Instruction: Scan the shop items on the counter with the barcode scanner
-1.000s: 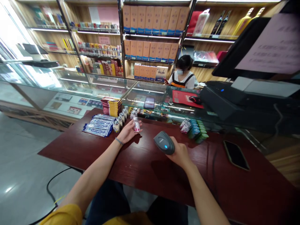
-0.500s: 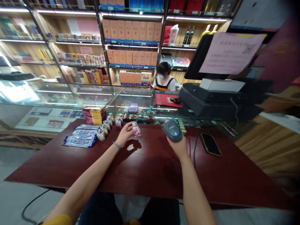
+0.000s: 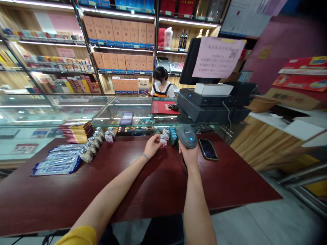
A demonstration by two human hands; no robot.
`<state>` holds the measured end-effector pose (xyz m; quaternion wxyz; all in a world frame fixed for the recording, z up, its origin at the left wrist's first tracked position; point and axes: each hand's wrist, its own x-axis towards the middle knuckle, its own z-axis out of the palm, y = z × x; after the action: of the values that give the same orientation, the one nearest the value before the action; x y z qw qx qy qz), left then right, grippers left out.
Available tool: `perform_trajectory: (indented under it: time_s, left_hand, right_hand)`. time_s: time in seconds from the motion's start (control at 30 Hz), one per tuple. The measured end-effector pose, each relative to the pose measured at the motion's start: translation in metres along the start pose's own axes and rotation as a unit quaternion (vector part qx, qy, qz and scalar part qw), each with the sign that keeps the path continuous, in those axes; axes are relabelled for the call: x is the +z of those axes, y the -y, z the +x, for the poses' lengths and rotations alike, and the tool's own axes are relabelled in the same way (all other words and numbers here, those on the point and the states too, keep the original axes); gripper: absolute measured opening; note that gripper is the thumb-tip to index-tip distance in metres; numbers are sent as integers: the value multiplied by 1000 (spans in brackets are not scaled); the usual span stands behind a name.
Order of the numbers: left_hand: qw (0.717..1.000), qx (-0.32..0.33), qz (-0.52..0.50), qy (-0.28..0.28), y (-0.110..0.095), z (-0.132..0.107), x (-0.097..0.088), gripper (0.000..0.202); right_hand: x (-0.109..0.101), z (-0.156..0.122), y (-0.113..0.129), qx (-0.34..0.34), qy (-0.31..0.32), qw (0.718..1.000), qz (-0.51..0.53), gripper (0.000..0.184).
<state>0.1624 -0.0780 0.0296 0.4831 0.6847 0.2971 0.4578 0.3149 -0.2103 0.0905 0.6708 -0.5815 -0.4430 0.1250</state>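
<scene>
My left hand point(image 3: 152, 145) is closed around a small clear bottle with pink contents point(image 3: 162, 141), holding it just above the dark red table point(image 3: 127, 183). My right hand point(image 3: 188, 157) grips a grey barcode scanner point(image 3: 187, 136) with a blue light, raised just right of that bottle. Similar small bottles point(image 3: 166, 132) and green packs point(image 3: 173, 136) stand right behind the held bottle. A black phone point(image 3: 208, 149) lies flat to the right of the scanner.
A row of small bottles point(image 3: 94, 144), blue packets point(image 3: 57, 160) and a stack of red-yellow boxes point(image 3: 76, 132) sit at the table's left. A glass counter point(image 3: 76, 109) runs behind, with a till and monitor point(image 3: 212, 102). A person point(image 3: 161, 85) sits before stocked shelves.
My left hand has carried the pink bottle to the right, close to the other small bottles, and the scanner now sits right beside it. My view has swung to the right.
</scene>
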Motion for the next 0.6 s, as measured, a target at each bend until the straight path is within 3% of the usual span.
perform_trajectory:
  time_s: [0.27, 0.6]
  left_hand:
    - [999, 21, 39, -19, 12, 17, 35, 48]
    - [999, 17, 48, -11, 22, 16, 36, 47]
  right_hand:
    - [-3, 3, 1, 40, -40, 997, 53, 28]
    - [-3, 1, 13, 67, -45, 994, 76, 27]
